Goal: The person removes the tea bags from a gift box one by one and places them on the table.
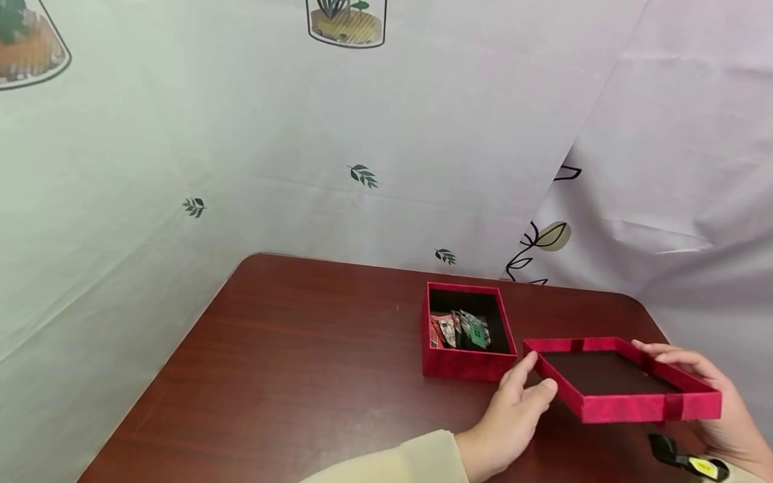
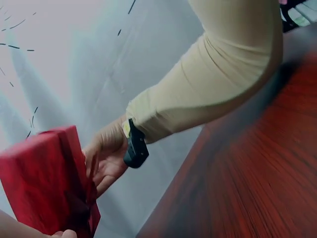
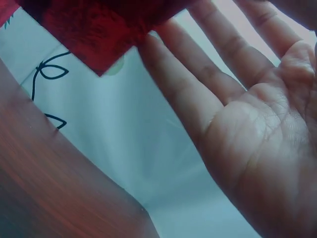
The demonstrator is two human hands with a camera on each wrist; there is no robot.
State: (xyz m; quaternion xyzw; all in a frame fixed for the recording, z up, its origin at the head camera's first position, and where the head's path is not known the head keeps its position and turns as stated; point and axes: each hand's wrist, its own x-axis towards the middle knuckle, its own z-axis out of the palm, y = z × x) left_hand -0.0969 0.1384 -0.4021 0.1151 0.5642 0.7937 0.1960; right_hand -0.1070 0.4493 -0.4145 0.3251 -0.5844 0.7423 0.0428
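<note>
Red lid (image 1: 640,408), already off its box (image 1: 465,365), hangs to the box's right, pinched by the right hand (image 1: 732,412). The left hand (image 1: 506,428) touches the lid's box-side edge; whether it grips, I cannot tell. Packets (image 1: 447,329) lie inside the box.

Likely packets (image 1: 474,332) sit in box (image 1: 468,365), left of lid (image 1: 604,372).

Behind the reddish-brown worktop (image 1: 290,349), a pale cloth (image 1: 272,121) is hanging, showing small leaf prints (image 1: 363,176) low down and jar-like prints (image 1: 346,27) higher up.
</note>
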